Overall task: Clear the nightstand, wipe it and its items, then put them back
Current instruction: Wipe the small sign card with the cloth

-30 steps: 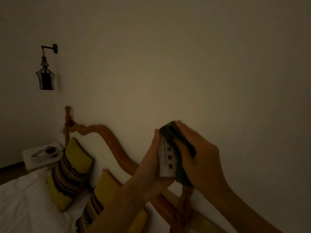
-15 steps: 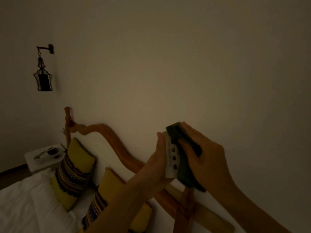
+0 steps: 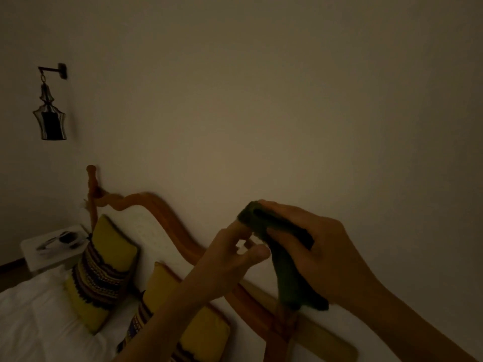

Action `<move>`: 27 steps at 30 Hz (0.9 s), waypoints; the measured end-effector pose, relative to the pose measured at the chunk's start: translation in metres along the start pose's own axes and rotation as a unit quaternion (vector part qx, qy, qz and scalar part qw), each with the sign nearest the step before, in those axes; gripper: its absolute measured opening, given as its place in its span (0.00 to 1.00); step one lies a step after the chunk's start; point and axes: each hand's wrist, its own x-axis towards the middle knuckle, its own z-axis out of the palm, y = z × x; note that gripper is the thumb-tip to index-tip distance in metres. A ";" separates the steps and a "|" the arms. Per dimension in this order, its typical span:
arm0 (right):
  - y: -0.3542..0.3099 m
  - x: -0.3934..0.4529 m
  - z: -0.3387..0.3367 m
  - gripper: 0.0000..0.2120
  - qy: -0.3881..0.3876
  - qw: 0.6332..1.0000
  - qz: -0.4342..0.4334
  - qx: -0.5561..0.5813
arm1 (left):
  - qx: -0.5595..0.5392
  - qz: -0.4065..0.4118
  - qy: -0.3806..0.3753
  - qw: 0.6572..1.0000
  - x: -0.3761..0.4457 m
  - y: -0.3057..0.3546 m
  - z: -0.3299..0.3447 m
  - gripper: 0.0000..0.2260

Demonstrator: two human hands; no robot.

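My right hand [image 3: 321,259] grips a dark green cloth [image 3: 285,267], which is folded over my fingers and hangs down below the hand. My left hand [image 3: 230,257] is right beside it on the left, fingers curled and pinched against the cloth. Only pale slivers of the small white box [image 3: 247,242] show between those fingers; the cloth and both hands hide the remainder. Both hands are raised in front of the bare wall, above the headboard.
A wooden headboard [image 3: 162,212] runs behind a bed with white sheets [image 3: 34,322] and two yellow patterned pillows [image 3: 104,257]. A white nightstand [image 3: 34,257] with dark items on it stands at the far left. A black lantern [image 3: 49,118] hangs on the wall.
The white box, plainly visible with its printed face before, is now almost hidden under the cloth and my left fingers. The view has shifted slightly left.
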 end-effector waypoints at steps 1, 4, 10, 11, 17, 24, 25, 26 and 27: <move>0.002 0.004 -0.002 0.18 0.007 1.000 0.029 -0.006 | 0.010 0.008 -0.007 1.000 0.000 -0.001 0.000 0.21; 0.007 0.002 -0.003 0.19 0.048 0.998 0.043 -0.005 | 0.003 0.004 0.007 1.000 -0.001 -0.003 -0.001 0.26; 0.010 0.003 0.001 0.17 0.039 0.993 0.068 0.092 | -0.109 0.005 0.018 0.994 -0.001 -0.006 -0.003 0.21; 0.013 0.007 -0.001 0.17 0.058 0.984 0.112 0.129 | -0.131 -0.005 0.023 0.991 -0.001 -0.006 -0.003 0.16; 0.022 -0.013 0.028 0.09 0.057 0.910 0.265 0.314 | -0.222 -0.082 0.144 0.961 0.006 -0.009 0.005 0.11; 0.030 -0.031 0.044 0.09 0.041 0.915 0.311 0.254 | -0.174 -0.095 0.140 0.970 0.002 -0.018 -0.001 0.11; 0.029 -0.026 0.039 0.08 0.073 0.912 0.294 0.276 | -0.169 -0.086 0.118 0.975 0.000 -0.018 0.002 0.11; 0.028 -0.021 0.035 0.07 0.100 0.911 0.275 0.290 | -0.164 -0.076 0.105 0.978 -0.001 -0.017 0.004 0.11; 0.029 -0.019 0.033 0.07 0.113 0.916 0.256 0.289 | -0.158 -0.066 0.104 0.980 -0.001 -0.016 0.006 0.10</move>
